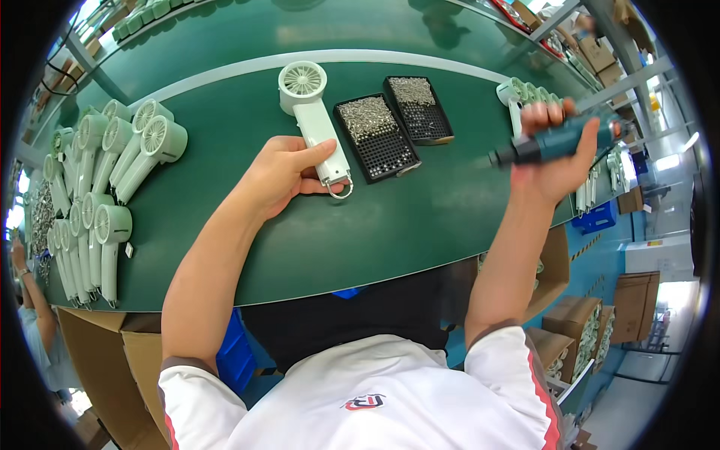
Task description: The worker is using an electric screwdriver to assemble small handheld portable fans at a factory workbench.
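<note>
My left hand point(289, 169) is closed around the handle of a pale green handheld fan point(321, 135), near the wire loop at its lower end. The fan's round grille head points away from me on the green table. In my right hand point(559, 161) is a dark teal electric screwdriver point(553, 141), raised over the table's right side, its tip blurred and pointing left, apart from the fan. Between the hands lie two black screw trays, a nearer tray point(386, 154) and a farther tray point(431, 124), both partly heaped with small silvery screws.
Many similar fans point(112, 146) lie in rows at the table's left; more fans point(525, 91) sit at the far right. Cardboard boxes point(105, 367) and a blue crate point(235, 352) stand below the near edge. Another person's arm point(34, 289) shows at far left.
</note>
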### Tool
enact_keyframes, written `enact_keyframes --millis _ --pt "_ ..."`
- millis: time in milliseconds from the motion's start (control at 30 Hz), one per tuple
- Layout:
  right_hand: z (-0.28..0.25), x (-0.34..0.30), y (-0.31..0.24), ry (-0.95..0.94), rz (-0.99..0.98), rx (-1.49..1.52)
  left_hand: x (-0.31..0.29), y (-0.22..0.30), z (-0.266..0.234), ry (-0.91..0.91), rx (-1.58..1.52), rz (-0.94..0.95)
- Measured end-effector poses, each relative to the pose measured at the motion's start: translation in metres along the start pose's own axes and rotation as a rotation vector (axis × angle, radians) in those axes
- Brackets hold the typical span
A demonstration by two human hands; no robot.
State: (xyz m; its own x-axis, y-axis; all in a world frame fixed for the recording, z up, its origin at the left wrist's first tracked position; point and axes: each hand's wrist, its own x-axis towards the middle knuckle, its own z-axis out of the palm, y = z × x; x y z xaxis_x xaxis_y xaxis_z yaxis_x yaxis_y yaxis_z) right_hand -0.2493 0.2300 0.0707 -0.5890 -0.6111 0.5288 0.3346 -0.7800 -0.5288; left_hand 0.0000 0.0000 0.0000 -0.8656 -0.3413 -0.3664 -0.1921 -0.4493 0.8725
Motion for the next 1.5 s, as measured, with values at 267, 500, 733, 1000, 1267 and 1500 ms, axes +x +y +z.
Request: enact_keyframes --millis 267,500,733,1000,1267,1500 --pt "0.020 0.037 0.065 0.097 -0.204 -0.609 0.003 -0.002 0.001 0.016 -0.003 0.008" --pt "0.014 0.020 0.094 0.147 -0.226 -0.694 0.004 -0.001 0.004 0.023 0.048 0.026" --pt "0.029 0.018 0.106 0.343 -0.218 -0.769 0.004 -0.003 0.003 0.029 0.036 0.036" --pt "0.031 0.018 0.108 0.361 -0.203 -0.791 0.002 -0.003 0.004 0.035 0.045 0.041" --pt "0.031 0.019 0.111 0.274 -0.133 -0.851 0.003 -0.004 0.004 0.047 0.060 0.050" --pt "0.034 0.023 0.114 0.269 -0.174 -0.839 0.004 -0.004 0.005 0.040 0.056 0.064"
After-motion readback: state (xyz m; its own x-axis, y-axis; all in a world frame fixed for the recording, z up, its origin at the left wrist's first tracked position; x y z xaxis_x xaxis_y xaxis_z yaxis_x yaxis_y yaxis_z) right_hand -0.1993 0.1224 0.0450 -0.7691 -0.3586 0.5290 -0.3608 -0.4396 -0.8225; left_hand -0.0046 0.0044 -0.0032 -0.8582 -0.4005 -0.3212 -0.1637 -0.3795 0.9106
